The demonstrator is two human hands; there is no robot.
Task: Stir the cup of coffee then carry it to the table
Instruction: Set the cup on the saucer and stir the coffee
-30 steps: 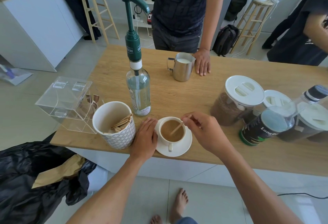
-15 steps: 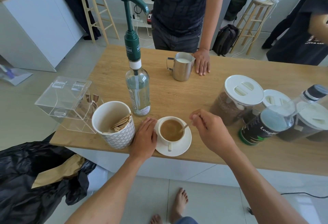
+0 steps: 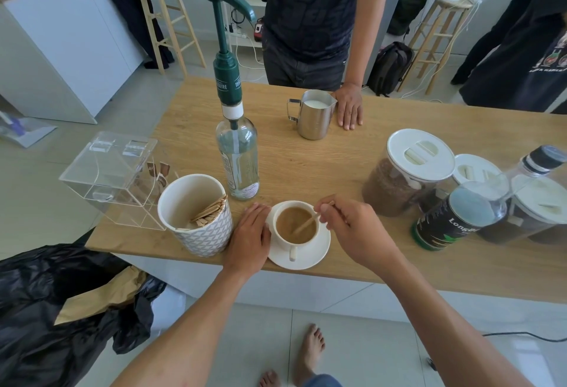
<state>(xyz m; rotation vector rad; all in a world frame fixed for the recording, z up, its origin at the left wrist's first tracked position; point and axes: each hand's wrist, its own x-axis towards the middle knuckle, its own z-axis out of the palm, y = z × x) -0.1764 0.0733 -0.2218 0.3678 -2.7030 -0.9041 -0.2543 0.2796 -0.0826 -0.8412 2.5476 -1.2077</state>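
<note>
A white cup of milky coffee (image 3: 296, 225) stands on a white saucer (image 3: 310, 259) near the front edge of the wooden counter (image 3: 306, 156). My right hand (image 3: 352, 227) pinches a thin wooden stir stick (image 3: 306, 224) whose lower end is in the coffee. My left hand (image 3: 250, 237) lies flat on the counter, fingers against the saucer's left rim, holding nothing.
Left of the cup stand a patterned tub of stir sticks (image 3: 196, 217), a pump bottle (image 3: 236, 153) and a clear acrylic box (image 3: 113, 171). Lidded jars (image 3: 405, 171) and a dark tin (image 3: 448, 224) stand right. A person's hand (image 3: 348, 107) rests beside a steel milk jug (image 3: 313, 116).
My right hand has circled with the stick in the cup: out to the right rim, then back over the cup. The left hand and saucer stayed put.
</note>
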